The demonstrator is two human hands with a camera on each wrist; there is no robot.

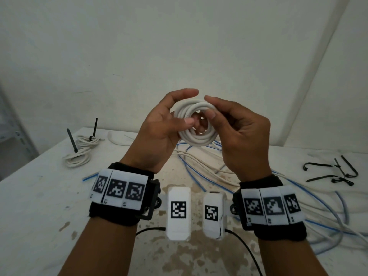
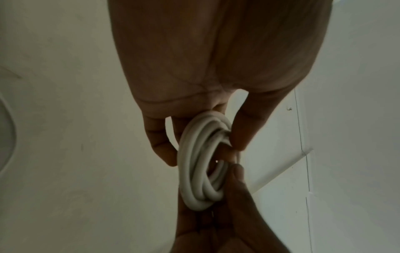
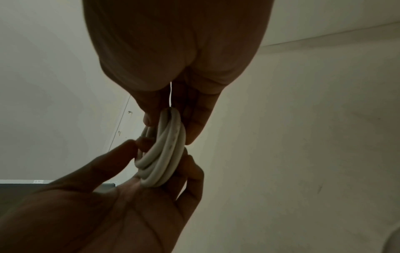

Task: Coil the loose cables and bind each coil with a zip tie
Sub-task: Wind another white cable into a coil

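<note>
Both hands hold one small coil of thick white cable (image 1: 196, 134) up above the table. My left hand (image 1: 190, 107) grips its left side, thumb through the ring and fingers curled over the top. My right hand (image 1: 209, 106) pinches the upper right side between thumb and forefinger. In the left wrist view the coil (image 2: 194, 162) shows edge-on between the fingers of my left hand (image 2: 202, 143). The right wrist view shows the same coil (image 3: 166, 150) pinched by my right hand (image 3: 172, 126). No zip tie shows on this coil.
Two white coils (image 1: 79, 152) bound with black zip ties lie at the table's back left. Loose white and blue cables (image 1: 201, 166) sprawl under the hands and off to the right. Several black zip ties (image 1: 336, 172) lie at the right on the white table (image 1: 39, 196).
</note>
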